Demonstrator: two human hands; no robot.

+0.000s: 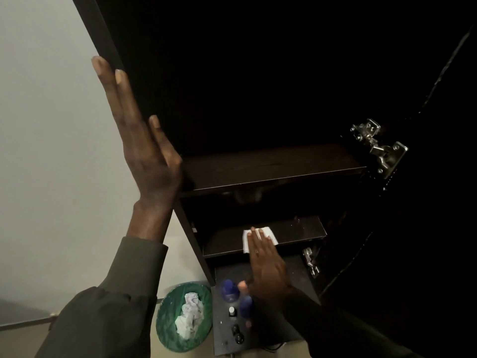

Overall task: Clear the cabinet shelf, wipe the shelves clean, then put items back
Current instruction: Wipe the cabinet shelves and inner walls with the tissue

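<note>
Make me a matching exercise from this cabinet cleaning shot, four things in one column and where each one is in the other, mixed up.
1. left hand
2. white wipe
3. crumpled tissues
4. blue bottles

A. in the green bin
B. flat against the cabinet's side edge
C. on the dark surface below the shelves
D. on a lower shelf, under the right hand

Pairs: 1-B, 2-D, 3-A, 4-C

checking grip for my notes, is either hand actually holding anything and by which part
Nothing is gripped. The right hand presses a white wipe flat on the lower shelf under straight fingers. The left hand rests flat against the cabinet side.
</note>
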